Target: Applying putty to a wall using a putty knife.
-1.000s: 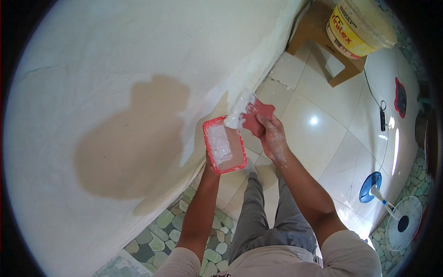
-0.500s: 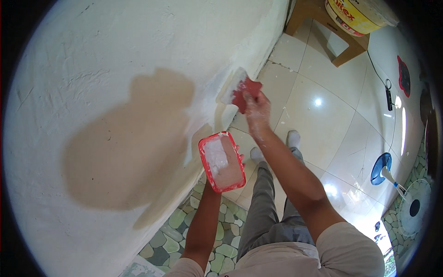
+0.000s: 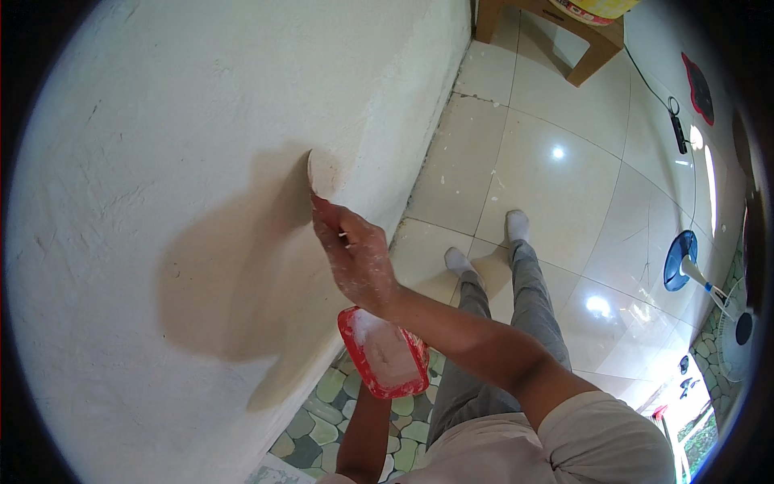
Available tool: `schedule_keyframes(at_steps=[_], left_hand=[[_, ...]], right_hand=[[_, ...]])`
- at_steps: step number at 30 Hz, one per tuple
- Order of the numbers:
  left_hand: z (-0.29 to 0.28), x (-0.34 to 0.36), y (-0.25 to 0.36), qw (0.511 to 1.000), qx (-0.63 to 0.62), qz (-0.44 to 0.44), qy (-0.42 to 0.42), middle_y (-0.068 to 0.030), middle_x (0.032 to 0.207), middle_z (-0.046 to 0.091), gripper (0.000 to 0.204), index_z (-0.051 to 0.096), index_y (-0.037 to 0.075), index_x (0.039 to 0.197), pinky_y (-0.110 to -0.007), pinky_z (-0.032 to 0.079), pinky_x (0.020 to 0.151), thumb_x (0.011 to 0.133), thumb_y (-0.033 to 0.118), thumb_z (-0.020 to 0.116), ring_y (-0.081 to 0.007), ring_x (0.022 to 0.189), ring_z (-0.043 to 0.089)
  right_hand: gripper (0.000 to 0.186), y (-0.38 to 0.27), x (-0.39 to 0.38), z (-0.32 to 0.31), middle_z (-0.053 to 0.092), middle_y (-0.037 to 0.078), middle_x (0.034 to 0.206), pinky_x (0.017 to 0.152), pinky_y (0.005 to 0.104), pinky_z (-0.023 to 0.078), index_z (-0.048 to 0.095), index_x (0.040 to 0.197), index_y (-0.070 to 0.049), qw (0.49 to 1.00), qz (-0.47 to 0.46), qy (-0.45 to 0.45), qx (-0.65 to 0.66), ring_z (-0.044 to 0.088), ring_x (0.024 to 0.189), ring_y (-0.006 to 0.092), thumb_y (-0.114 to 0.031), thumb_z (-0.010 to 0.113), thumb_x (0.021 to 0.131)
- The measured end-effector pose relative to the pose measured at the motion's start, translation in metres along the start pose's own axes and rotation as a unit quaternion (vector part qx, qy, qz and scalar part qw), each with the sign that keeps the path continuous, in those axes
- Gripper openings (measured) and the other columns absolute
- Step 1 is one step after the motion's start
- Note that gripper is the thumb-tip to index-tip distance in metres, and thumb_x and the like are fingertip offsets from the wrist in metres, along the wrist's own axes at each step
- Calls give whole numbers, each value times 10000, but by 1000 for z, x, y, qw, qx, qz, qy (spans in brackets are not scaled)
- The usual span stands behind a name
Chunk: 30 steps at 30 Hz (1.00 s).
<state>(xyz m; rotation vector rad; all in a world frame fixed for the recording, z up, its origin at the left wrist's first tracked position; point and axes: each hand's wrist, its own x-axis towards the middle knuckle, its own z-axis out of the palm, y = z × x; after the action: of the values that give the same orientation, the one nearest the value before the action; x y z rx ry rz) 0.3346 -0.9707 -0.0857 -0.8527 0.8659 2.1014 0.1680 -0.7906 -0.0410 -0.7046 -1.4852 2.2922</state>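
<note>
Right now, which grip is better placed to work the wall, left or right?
Right, I'd say: the right grip holds the red spreader, its pale blade at the wall. The left arm runs up beneath the red-rimmed tub, its grip hidden there.

Wall (image 3: 161, 161) closed off the left side. Right forearm (image 3: 472, 335) crossed the red tub's (image 3: 395, 389) upper right corner; tub's lower end was open from above. Passage ran right over floor tiles (image 3: 556, 194), brown stool (image 3: 601, 52) blocking the far end.
</note>
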Motion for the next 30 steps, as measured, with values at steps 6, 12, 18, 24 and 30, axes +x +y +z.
schedule_keyframes(at_steps=[6,12,18,24,30], left_hand=[[62,-12,16,969,-183,-119,-116,-310,1331,485,885,282,6,1460,-580,482,936,876,635,497,-480,1160,540],[54,-14,16,971,-148,-130,-135,-333,1325,480,913,264,-14,1464,-575,497,919,879,652,483,-491,1163,537],[58,-19,14,976,-169,-97,-96,-343,1276,514,881,295,-26,1445,-552,527,892,895,644,455,-493,1128,560],[77,-25,18,979,-164,-64,-99,-328,1276,518,841,305,-51,1425,-570,542,869,922,610,438,-489,1120,567],[65,-33,23,987,-113,-36,-108,-365,1266,509,871,282,-49,1438,-544,528,901,918,634,426,-507,1131,552]], right_hand=[[278,32,11,-53,706,88,1016,759,301,517,601,1228,-32,985,24,28,166,633,904,108,-63,549,956],[281,68,73,-87,704,135,966,743,307,520,600,1221,-23,986,5,143,-83,663,820,176,-91,544,955],[200,50,78,-34,658,119,798,670,306,488,620,1103,4,989,-13,127,-70,581,681,161,-90,576,932],[208,29,39,-14,656,150,805,678,298,491,618,1122,12,993,-69,47,-82,596,688,186,-60,583,929],[255,17,1,-22,648,174,869,718,399,500,621,1110,-15,993,-109,-15,-40,616,790,337,33,596,860]])
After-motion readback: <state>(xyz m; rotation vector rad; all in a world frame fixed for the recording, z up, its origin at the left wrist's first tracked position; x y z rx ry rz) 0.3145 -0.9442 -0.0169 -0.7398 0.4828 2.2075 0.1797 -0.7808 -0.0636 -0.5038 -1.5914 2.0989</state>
